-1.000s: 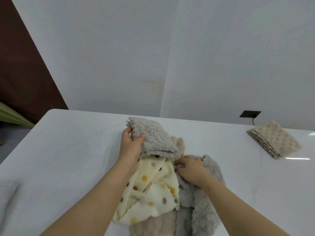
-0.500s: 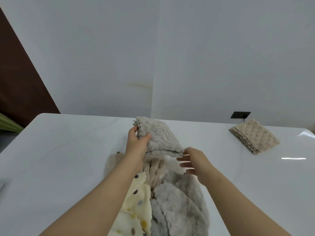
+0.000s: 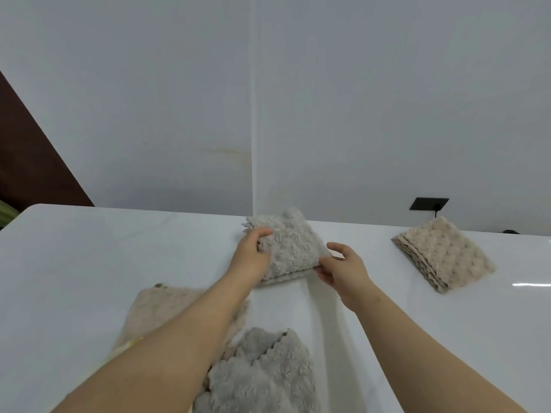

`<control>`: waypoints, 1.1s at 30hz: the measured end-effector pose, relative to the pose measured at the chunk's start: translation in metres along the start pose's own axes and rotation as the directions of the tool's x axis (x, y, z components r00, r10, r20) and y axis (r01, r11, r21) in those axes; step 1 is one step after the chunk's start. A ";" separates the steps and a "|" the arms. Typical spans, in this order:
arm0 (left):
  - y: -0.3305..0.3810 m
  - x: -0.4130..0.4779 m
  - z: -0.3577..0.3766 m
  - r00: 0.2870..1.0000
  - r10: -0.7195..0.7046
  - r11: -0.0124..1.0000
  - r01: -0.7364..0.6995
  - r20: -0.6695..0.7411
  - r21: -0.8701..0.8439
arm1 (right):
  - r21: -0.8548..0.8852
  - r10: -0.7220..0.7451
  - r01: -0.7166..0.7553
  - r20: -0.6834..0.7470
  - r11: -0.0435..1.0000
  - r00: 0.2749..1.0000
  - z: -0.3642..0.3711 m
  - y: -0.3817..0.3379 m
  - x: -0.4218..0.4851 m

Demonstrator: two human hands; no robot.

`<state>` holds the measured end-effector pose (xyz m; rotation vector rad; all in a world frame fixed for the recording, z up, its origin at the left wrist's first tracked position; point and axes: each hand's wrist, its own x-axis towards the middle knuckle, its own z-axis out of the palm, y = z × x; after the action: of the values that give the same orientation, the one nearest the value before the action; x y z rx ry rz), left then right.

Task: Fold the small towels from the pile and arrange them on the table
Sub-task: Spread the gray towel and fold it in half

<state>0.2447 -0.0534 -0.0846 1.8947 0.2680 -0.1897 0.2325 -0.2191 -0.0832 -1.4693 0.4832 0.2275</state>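
1. The folded grey fleece towel is at the far middle of the glossy white table, between your hands. Your left grip curls its fingers over the towel's left edge. Your right grip is spread, with its fingertips touching the near right corner and its thumb lifted clear.
2. The fleece looks springy, and its lower layers show at the near edge. If you let go on the left before pressing it flat, the fold will likely spring open.
3. The table looks slick. If you slide the towel instead of lifting it, the layers may skew, and it may end up out of line with the stack of folded beige dimpled towels, well apart on the right.
4. Your forearms pass over the loose pile of a fluffy grey towel and a flat beige towel. Drawing them back low could drag those cloths along.
5. You cannot tell whether the folded towel rests fully on the table or hangs just above it.
6. Your left forearm covers part of the pile, and only a pale yellow sliver shows beside it. The frame's lower edge cuts the pile off, so the remaining towels cannot be counted.
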 end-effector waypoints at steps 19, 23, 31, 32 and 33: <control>-0.039 -0.121 -0.044 0.967 0.253 0.666 -0.205 0.042 0.717 | -0.544 -0.163 0.329 0.331 0.772 0.930 0.023 0.066 -0.114; -0.061 -0.156 -0.046 0.951 0.292 0.620 -0.267 0.098 0.737 | -0.724 -0.196 0.447 0.409 0.525 0.891 0.024 0.097 -0.133; -0.122 -0.186 -0.043 0.866 0.491 0.595 -0.417 0.100 0.687 | -0.508 -0.627 0.573 0.078 0.643 0.775 0.014 0.139 -0.147; -0.129 -0.186 -0.044 0.850 0.519 0.592 -0.432 0.088 0.681 | -0.475 -0.637 0.565 0.012 0.675 0.771 0.012 0.144 -0.152; -0.135 -0.186 -0.044 0.826 0.558 0.579 -0.453 0.075 0.678 | -0.428 -0.635 0.560 -0.043 0.710 0.772 0.009 0.149 -0.156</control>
<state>0.0289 0.0144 -0.1435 2.6384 -0.3197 0.3030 0.0317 -0.1728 -0.1472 -1.9801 0.0750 -0.3689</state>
